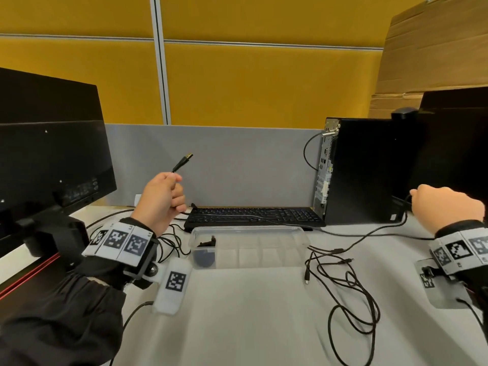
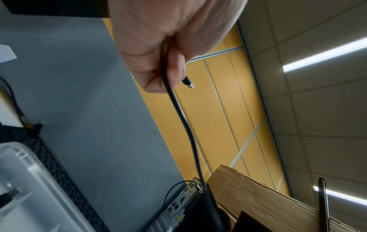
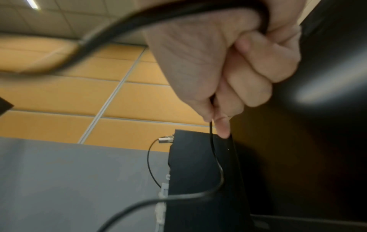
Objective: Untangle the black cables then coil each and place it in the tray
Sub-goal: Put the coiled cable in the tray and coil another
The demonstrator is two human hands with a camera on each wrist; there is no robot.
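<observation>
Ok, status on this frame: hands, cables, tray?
Left hand grips USB cable raised. Right hand grips cable by PC tower. Loose tangle right of tray.

Pale grey desk [image 1: 250, 313]: clear plastic tray [image 1: 277, 231] mid-desk, black keyboard [image 1: 253, 216] behind it, black tower PC [image 1: 369, 170] near right edge, loose black cables [image 1: 351, 283] front right, more left of tray.

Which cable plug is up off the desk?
The USB plug sticking up from the left hand; the other loose plugs lie on the desk.
</observation>
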